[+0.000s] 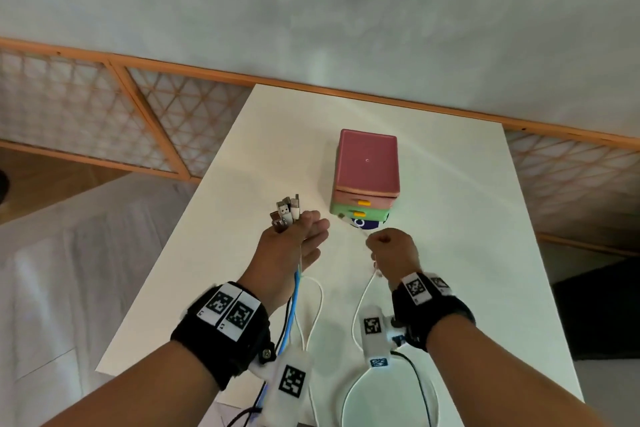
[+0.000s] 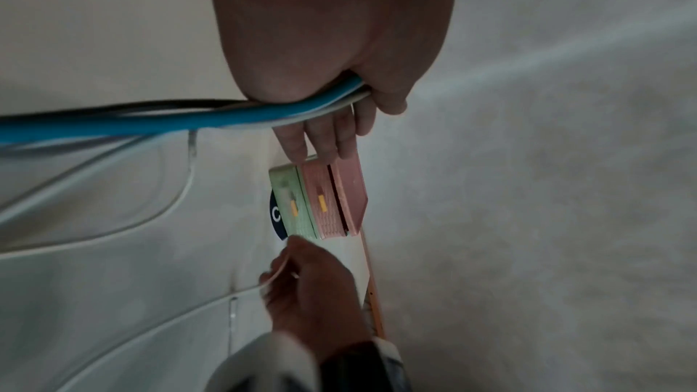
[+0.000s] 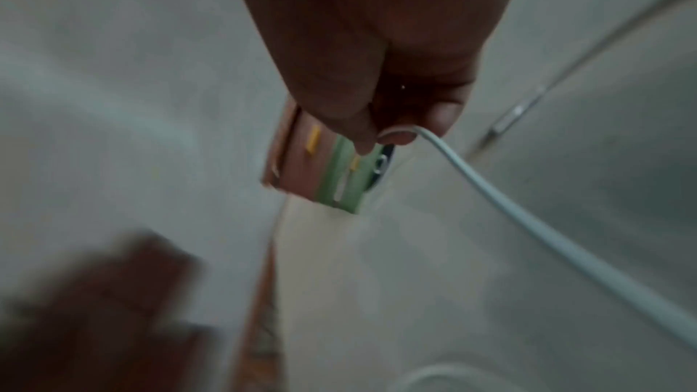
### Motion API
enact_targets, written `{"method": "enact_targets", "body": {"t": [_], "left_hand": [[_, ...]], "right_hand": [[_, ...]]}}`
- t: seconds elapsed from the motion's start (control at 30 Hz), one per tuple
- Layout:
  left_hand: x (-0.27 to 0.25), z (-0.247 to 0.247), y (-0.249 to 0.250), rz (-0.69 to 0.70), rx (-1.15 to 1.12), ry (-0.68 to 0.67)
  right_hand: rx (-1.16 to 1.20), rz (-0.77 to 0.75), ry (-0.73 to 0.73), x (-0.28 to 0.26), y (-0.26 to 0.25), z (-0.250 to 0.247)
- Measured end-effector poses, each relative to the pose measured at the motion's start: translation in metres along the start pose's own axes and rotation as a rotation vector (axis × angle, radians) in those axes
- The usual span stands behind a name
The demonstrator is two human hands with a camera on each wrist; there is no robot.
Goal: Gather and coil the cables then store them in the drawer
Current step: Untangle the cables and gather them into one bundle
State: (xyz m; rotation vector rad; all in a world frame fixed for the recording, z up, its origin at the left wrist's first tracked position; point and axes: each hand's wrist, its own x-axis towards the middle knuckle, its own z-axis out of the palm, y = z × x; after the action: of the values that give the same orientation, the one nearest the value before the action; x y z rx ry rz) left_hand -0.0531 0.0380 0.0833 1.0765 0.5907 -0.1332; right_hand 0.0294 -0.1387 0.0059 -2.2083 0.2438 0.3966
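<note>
Now the left hand [image 1: 294,246] grips a bundle of cables [image 1: 284,215] above the white worktop [image 1: 450,218], the plug ends sticking up past the thumb while blue, white and black strands hang toward the wrist. Beside it, the right hand [image 1: 393,248] is curled around a single white cable [image 3: 528,219]. Just beyond both stands the small drawer unit [image 1: 367,173], its drawers closed.

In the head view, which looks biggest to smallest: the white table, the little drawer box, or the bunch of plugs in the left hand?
1. White table
2. Drawer box
3. Bunch of plugs, gripped by the left hand

The gaps are plain, so nearness to the camera changes nothing.
</note>
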Motion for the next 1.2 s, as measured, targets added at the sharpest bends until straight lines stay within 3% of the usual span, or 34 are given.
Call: {"method": "enact_targets", "body": {"t": [0.07,0.13,0.23,0.37,0.7,0.8,0.87,0.93,1.07,1.2], "left_hand": [[0.006,0.012,-0.005,-0.048,0.025,-0.020],[0.006,0.026,-0.009,-0.097,0.020,-0.055],[0.002,0.044,-0.010,-0.128,-0.045,-0.142],[-0.011,0.056,-0.009,-0.116,-0.226,-0.209],[-0.039,0.038,-0.012,-0.052,-0.098,-0.332],[-0.044,0.027,-0.005,-0.015,-0.009,-0.326],[-0.048,0.021,0.000,0.001,0.026,-0.327],[-0.052,0.017,0.000,-0.001,0.017,-0.333],[-0.067,0.013,-0.003,0.005,0.015,-0.357],[-0.088,0.002,-0.007,0.028,0.046,-0.354]], "right_hand": [[0.345,0.019,0.124,-0.022,-0.015,-0.015],[0.443,-0.068,0.191,-0.048,-0.034,-0.025],[0.426,-0.246,0.212,-0.083,-0.051,-0.027],[0.361,-0.356,0.213,-0.114,-0.049,-0.024],[0.284,-0.451,0.183,-0.152,-0.032,-0.023],[0.435,-0.175,0.182,-0.159,-0.013,-0.026],[0.856,0.200,-0.040,-0.166,0.004,-0.029],[1.074,0.514,-0.310,-0.175,0.015,-0.029],[1.038,0.612,-0.602,-0.182,0.001,-0.013],[0.969,0.572,-0.650,-0.170,-0.029,0.003]]}}
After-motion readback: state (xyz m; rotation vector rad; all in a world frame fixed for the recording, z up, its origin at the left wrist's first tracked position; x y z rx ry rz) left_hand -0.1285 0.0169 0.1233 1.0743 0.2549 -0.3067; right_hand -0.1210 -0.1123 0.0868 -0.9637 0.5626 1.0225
